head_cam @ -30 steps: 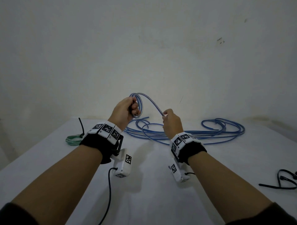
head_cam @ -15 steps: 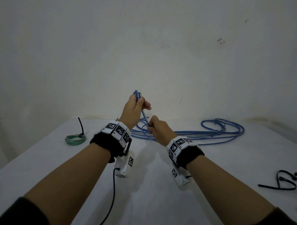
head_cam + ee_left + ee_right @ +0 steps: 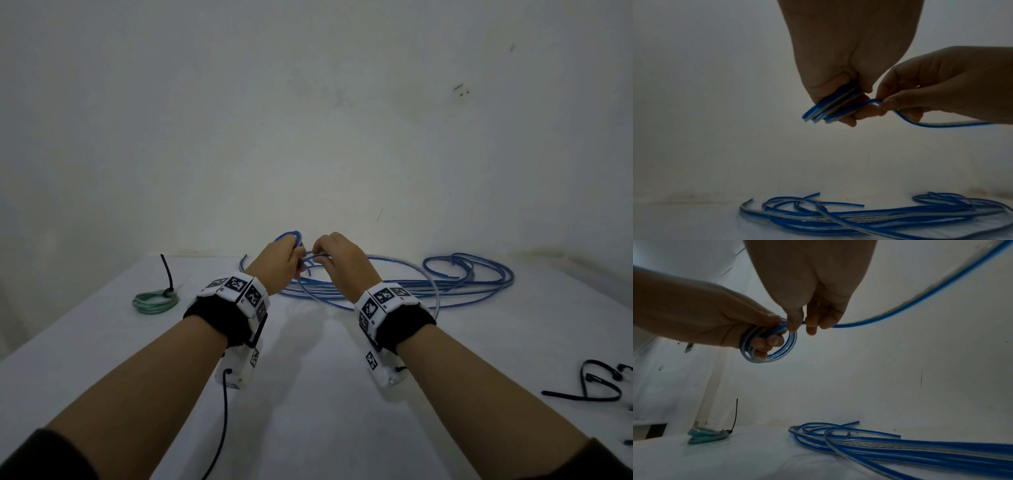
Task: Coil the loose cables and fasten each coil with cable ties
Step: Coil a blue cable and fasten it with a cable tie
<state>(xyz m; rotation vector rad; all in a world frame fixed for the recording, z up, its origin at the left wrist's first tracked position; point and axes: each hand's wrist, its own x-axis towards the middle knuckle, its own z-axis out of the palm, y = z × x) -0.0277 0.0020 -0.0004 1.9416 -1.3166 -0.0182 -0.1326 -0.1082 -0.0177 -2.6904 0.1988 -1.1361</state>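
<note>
Two hands are raised above a white table (image 3: pixel 318 394) whose far edge meets the wall; open tabletop is seen beneath the forearms. A small coil (image 3: pixel 768 344) of blue cable is gripped by the curled fingers of the left hand (image 3: pixel 277 262). Just beside it, the running strand (image 3: pixel 900 309) is pinched between thumb and fingers of the right hand (image 3: pixel 337 258). The loose blue cable (image 3: pixel 411 284) is spread on the table beyond the hands. A tied green coil (image 3: pixel 156 301) is set near the left edge, black cable ties (image 3: pixel 596 387) near the right edge.
</note>
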